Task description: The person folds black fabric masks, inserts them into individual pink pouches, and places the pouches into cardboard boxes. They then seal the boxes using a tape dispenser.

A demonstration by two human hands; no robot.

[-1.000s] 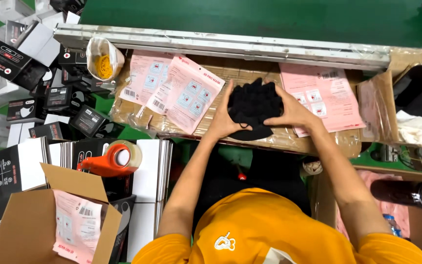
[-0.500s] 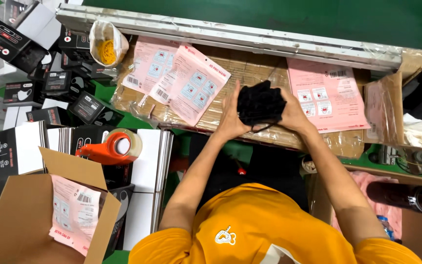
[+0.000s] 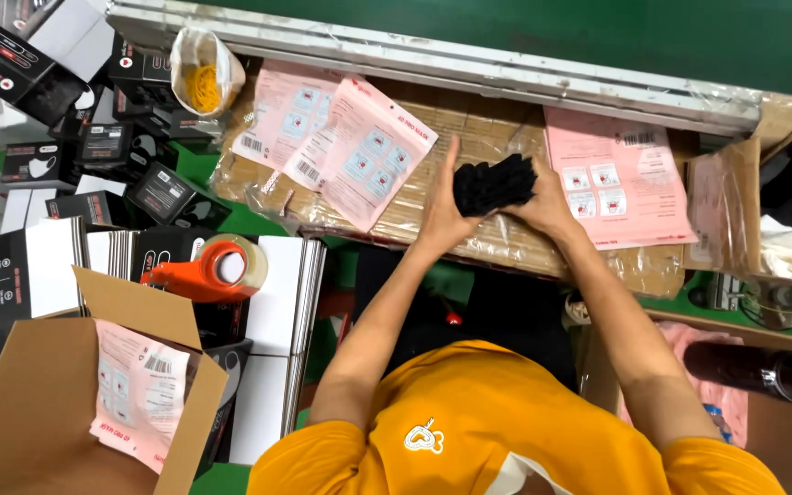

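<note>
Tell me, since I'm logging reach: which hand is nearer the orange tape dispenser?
Left. The left hand presses the black stack from the side facing the tape dispenser; the right hand holds the stack's far side, farther away.

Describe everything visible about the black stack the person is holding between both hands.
The black stack of thin, soft-looking fabric pieces looks like layered flat items pressed into a compact bundle, edges roughly aligned with ridges showing along its top. It lies on the plastic-wrapped brown cardboard work surface, between pink printed sheets. The left hand presses its left side with fingers extended upward; the right hand cups its right side. What the pieces are cannot be told.
</note>
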